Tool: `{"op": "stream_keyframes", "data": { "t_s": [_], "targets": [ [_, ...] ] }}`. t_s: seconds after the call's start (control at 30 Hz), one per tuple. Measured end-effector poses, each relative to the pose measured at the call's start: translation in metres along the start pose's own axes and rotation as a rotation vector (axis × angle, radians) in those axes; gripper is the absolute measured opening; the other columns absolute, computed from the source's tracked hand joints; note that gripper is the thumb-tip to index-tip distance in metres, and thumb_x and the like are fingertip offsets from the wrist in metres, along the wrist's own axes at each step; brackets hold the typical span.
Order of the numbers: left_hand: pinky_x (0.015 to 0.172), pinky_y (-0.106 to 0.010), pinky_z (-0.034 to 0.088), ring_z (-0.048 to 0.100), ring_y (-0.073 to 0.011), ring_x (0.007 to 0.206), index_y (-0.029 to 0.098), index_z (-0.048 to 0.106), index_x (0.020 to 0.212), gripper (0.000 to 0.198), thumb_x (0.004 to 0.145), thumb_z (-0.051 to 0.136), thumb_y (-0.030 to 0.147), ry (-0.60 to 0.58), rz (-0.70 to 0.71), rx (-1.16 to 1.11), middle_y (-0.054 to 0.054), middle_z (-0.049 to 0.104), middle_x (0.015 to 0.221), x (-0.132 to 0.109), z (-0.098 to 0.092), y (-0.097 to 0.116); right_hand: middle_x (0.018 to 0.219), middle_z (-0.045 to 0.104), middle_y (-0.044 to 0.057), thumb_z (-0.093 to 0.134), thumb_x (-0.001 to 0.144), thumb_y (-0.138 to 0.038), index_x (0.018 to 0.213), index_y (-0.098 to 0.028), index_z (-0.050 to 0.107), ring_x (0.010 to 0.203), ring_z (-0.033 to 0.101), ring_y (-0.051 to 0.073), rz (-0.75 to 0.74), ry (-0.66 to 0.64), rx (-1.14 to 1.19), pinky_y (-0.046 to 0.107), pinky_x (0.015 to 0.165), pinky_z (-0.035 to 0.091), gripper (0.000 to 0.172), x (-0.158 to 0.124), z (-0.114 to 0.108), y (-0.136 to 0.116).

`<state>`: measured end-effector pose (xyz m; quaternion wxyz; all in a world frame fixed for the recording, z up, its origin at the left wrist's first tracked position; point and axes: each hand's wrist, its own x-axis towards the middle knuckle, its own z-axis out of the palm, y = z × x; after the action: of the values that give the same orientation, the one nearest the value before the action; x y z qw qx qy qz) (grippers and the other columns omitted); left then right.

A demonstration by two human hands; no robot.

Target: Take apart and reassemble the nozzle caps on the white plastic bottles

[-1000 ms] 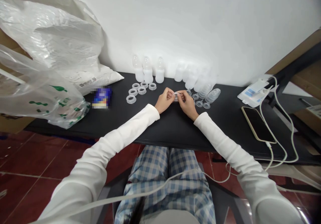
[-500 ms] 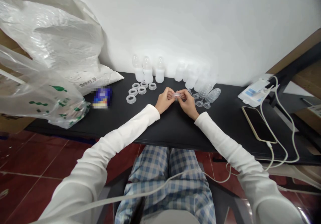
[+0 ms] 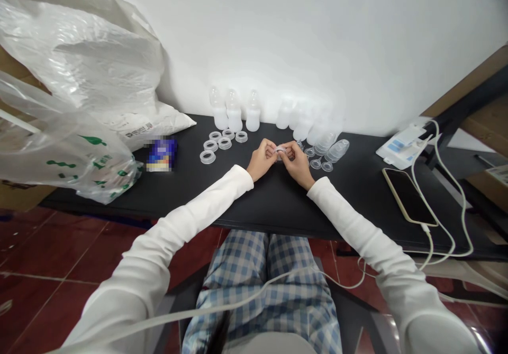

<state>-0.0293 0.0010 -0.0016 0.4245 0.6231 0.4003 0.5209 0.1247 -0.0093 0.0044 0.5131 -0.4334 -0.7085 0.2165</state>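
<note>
Between my two hands, just above the black table, is a clear bottle collar ring point(image 3: 280, 150). The fingers of my left hand point(image 3: 261, 159) pinch its left side, and my right hand point(image 3: 297, 162) grips its right side. Whether a nipple sits inside the ring is hidden by the fingers. To the left lie several loose collar rings point(image 3: 224, 143). Right beside my right hand are several clear bottle nipples point(image 3: 316, 163) and a stack of clear domed caps point(image 3: 336, 151).
Three capped baby bottles point(image 3: 234, 117) stand against the wall, with several uncapped white bottles point(image 3: 303, 128) to their right. Plastic bags point(image 3: 107, 147) and a blue packet point(image 3: 162, 154) are at the left. A phone point(image 3: 410, 197) with cables lies near a white case point(image 3: 402, 146) at the right.
The ring has tilted slightly between my fingers, and my left hand has shifted a touch to the right. The other things have stayed where they were.
</note>
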Motion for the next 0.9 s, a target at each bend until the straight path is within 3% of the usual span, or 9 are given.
{"op": "stream_keyframes", "data": {
  "t_s": [0.23,0.63,0.8,0.9],
  "targets": [
    [0.064,-0.022,0.055,0.063,-0.0081,0.064,0.02,0.051,0.091,0.019,0.084,0.068,0.015,0.002,-0.015,-0.09,0.004,0.061,0.074,0.0031,-0.0034,-0.0004,0.094,0.07,0.006,0.054,0.096,-0.052,0.108,-0.022,0.062,0.081,0.066,0.018,-0.032,-0.058,0.035,0.035,0.079,0.057,0.033,0.0,-0.0009,-0.0004],
    [0.061,-0.021,0.047,0.056,-0.0074,0.056,0.021,0.051,0.088,0.019,0.083,0.068,0.015,0.021,-0.001,0.096,0.008,0.057,0.065,-0.0012,-0.0032,0.0058,0.073,0.059,0.0,0.054,0.095,-0.05,0.101,-0.021,0.062,0.064,0.055,0.015,-0.001,-0.043,-0.052,0.03,0.064,0.048,0.031,-0.0006,-0.0012,-0.0005],
    [0.062,-0.023,0.051,0.06,-0.0084,0.058,0.021,0.05,0.091,0.021,0.085,0.07,0.024,-0.043,-0.023,-0.013,0.006,0.061,0.069,0.0001,-0.0025,0.0015,0.069,0.053,-0.003,0.058,0.093,-0.048,0.099,-0.022,0.061,0.061,0.05,0.013,-0.004,-0.015,-0.078,0.029,0.062,0.046,0.027,-0.0009,-0.0034,-0.0019],
    [0.064,-0.022,0.052,0.062,-0.0083,0.061,0.021,0.05,0.093,0.023,0.086,0.07,0.027,-0.058,-0.016,-0.085,0.005,0.063,0.073,0.0038,-0.004,-0.0031,0.075,0.055,-0.003,0.065,0.089,-0.051,0.115,-0.023,0.055,0.064,0.053,0.013,-0.025,-0.002,-0.03,0.029,0.066,0.05,0.039,-0.0011,-0.0021,0.0008]
  ]
}}
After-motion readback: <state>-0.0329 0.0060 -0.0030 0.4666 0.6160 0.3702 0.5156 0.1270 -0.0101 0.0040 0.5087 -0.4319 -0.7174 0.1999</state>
